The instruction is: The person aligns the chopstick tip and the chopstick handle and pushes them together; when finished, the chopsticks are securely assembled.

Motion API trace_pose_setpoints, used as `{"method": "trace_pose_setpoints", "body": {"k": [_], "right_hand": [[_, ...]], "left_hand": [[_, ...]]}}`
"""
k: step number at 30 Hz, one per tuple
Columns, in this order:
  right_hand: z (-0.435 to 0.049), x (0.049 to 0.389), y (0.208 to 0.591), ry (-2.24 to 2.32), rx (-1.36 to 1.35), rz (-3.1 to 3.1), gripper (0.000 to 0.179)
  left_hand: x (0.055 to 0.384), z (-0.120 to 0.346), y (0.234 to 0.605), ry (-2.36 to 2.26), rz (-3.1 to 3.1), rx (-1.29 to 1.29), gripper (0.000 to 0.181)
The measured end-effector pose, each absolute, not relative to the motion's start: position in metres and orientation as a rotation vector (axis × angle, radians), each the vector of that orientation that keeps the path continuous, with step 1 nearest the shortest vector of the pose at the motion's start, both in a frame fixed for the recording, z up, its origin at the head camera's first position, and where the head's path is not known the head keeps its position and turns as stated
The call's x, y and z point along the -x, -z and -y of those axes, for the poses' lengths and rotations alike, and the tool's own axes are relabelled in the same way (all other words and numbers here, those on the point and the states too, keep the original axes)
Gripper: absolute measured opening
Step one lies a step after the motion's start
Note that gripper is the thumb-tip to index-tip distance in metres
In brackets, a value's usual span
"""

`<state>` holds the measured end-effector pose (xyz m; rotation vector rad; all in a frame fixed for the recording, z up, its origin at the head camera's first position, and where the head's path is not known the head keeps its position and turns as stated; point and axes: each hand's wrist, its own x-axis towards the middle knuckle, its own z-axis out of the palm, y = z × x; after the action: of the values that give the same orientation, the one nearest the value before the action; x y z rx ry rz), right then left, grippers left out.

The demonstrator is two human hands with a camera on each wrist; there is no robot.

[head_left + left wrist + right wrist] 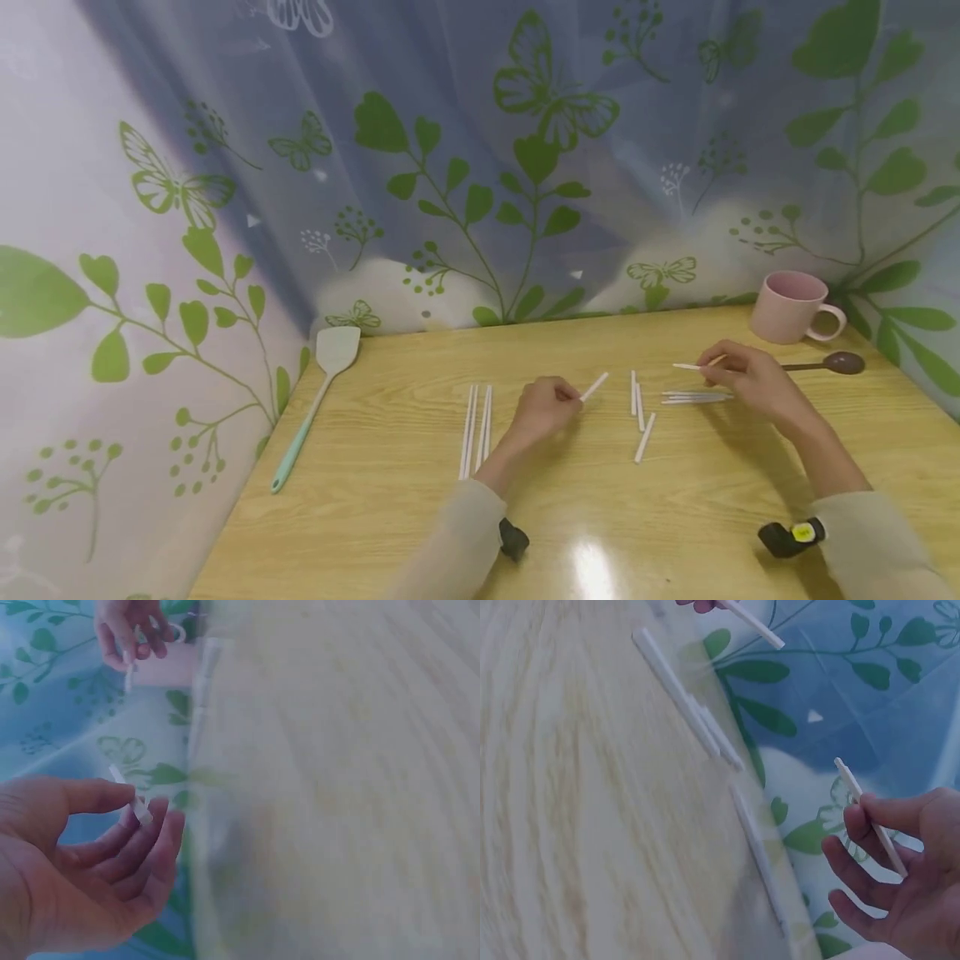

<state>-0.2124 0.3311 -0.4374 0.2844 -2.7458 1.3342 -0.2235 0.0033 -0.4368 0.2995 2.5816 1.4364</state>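
Observation:
Between thumb and fingertips, my left hand (546, 404) pinches a short white stick (597, 384), raised above the table. My right hand (750, 379) pinches another slim white stick (889, 847), whose tip looks stepped in the right wrist view. Below the right hand lies a sideways bundle of white sticks (693, 399), partly hidden by that hand. Several short white sticks (646, 437) lie between the hands, pointing roughly away from me. Left of my left hand are longer white sticks (468, 429) side by side, their near ends partly covered by the forearm.
A spatula (306, 427) with a mint handle lies at the table's left edge. At the back right stands a pink mug (782, 312), with a brown spoon (843, 362) in front of it. A patterned curtain (465, 275) hangs behind the wooden table (637, 533).

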Motion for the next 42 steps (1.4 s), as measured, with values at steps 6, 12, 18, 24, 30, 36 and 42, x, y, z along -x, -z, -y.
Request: {"method": "trace_pose_setpoints", "body": {"k": [6, 12, 18, 24, 30, 36, 42], "right_hand": [[-0.315, 0.207, 0.421, -1.349, -0.337, 2.713, 0.026], [-0.291, 0.198, 0.406, -1.512, -0.439, 2.644, 0.026], [-0.266, 0.186, 0.387, -1.574, -0.603, 2.622, 0.019], [-0.242, 0.174, 0.371, -1.585, -0.606, 2.596, 0.015], [-0.224, 0.162, 0.360, -1.643, -0.563, 2.550, 0.016], [-0.207, 0.158, 0.353, -1.709, -0.604, 2.467, 0.012], [-0.190, 0.158, 0.347, -1.772, -0.635, 2.414, 0.015]], "left_hand": [[0.214, 0.018, 0.416, -1.506, -2.487, -0.477, 0.013], [0.200, 0.042, 0.394, -1.470, -2.511, -0.631, 0.021], [0.184, 0.058, 0.378, -1.499, -2.565, -0.660, 0.017], [0.171, 0.072, 0.371, -1.632, -2.554, -0.666, 0.016], [0.161, 0.089, 0.367, -1.763, -2.521, -0.630, 0.016], [0.159, 0.102, 0.363, -1.956, -2.449, -0.614, 0.013], [0.155, 0.111, 0.358, -2.052, -2.370, -0.681, 0.013]]}}
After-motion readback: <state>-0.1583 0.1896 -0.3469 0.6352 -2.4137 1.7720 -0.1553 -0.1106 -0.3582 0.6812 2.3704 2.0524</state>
